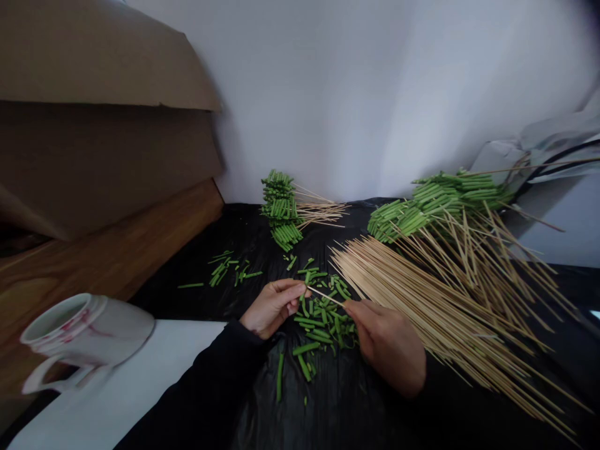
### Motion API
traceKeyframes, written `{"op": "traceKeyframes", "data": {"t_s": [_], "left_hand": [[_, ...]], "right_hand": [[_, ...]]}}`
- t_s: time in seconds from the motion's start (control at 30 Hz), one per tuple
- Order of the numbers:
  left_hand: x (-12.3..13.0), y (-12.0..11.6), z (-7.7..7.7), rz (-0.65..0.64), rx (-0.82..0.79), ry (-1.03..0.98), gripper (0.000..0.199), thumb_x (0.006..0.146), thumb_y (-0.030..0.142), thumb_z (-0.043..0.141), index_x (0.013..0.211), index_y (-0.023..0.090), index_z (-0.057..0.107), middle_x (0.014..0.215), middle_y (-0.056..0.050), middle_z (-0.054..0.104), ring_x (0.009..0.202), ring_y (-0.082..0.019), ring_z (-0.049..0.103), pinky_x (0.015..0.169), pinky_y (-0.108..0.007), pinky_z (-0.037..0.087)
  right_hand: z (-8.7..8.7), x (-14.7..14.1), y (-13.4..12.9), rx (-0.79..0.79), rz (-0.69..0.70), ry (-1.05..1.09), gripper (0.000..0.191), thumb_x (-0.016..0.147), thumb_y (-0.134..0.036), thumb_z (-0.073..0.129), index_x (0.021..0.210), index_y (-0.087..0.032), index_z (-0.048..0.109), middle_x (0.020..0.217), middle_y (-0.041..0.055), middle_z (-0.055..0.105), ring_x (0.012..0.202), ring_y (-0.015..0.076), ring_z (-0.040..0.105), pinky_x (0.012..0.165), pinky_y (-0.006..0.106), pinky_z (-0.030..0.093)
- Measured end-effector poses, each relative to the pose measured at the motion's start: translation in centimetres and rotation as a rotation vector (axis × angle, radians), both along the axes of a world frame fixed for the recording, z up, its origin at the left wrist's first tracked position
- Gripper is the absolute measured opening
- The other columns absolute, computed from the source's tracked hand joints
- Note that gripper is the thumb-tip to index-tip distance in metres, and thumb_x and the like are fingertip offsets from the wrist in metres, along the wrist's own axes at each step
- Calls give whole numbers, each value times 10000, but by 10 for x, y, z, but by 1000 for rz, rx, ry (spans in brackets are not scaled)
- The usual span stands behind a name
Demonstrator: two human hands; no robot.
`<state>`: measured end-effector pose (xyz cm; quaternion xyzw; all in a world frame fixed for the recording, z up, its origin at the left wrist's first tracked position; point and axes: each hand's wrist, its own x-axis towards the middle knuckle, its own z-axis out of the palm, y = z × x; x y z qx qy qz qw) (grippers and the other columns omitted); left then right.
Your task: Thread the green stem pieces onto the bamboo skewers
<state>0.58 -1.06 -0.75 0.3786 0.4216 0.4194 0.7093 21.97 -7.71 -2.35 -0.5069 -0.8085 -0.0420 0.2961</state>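
Pinching one stick [327,295], left hand [275,307] faces right hand [390,342].

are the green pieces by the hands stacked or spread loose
Spread loose: the green pieces lie at odd angles on the black sheet.

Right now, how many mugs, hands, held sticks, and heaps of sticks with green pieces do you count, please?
Mug: 1
Left hand and right hand: 2
Held stick: 1
Left green heap and right green heap: 2
Total: 6
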Motion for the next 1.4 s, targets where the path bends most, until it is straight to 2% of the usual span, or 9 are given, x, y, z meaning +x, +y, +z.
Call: {"op": "traceKeyframes", "data": {"t_s": [0.1,0.23,0.43,0.57,0.67,0.73,0.87,1.1,1.4], "left_hand": [[0,0,-1,4,8,-2,228,605,238,845,710,91,706,696,-41,656,479,-6,444,442,-121,346],[1,-1,-2,2,9,5,224,620,247,836,725,91,714,709,-44,662,484,-11,449,445,-127,350],[4,-2,-2,20,-1,-14,226,602,230,848,722,89,719,691,-43,664,479,-11,456,449,-122,353],[3,-1,-2,18,-12,3,234,596,240,851,717,90,718,700,-49,672,480,-11,457,455,-123,353],[5,-3,-2,20,-13,3,233,599,248,849,719,97,719,700,-43,672,483,-11,449,457,-128,339],[9,-6,-2,-8,1,19,232,600,257,848,705,96,718,694,-45,673,491,-16,451,464,-134,331],[17,-11,-3,-103,38,53,242,602,281,845,709,99,728,702,-55,684,515,-28,459,496,-149,336],[13,-9,-2,-153,142,138,222,638,298,818,721,107,739,683,-42,666,513,-37,432,491,-165,305],[18,-15,-3,-196,203,188,195,671,303,790,717,119,742,666,-37,664,520,-54,445,488,-178,316]], "right_hand": [[1,-1,0,13,-8,-10,292,851,-92,405,981,-217,635,745,10,644,614,118,558,558,230,367],[2,-2,-3,118,-11,-71,299,841,-62,392,972,-172,637,684,14,598,554,132,513,529,277,310],[0,-3,-1,-49,6,56,251,904,-109,381,880,-193,617,694,-3,602,614,131,544,551,281,294],[-2,-1,0,93,-14,-79,288,847,-56,383,958,-175,620,711,13,589,576,144,506,548,310,254],[-2,-3,-1,43,-21,-43,276,846,-62,403,976,-181,615,718,3,593,588,139,512,547,310,245],[0,-6,-2,15,-21,-16,259,852,-67,408,950,-189,614,705,-6,587,581,135,510,547,310,242],[4,-14,-1,55,-2,-23,242,863,-74,400,881,-194,609,672,-8,562,563,138,495,553,317,238],[3,-18,1,-13,50,86,243,915,-103,368,837,-184,584,721,8,590,643,136,543,603,286,298],[-2,-20,0,61,63,85,249,921,-108,368,786,-181,564,671,4,574,605,134,532,591,280,307]]}}
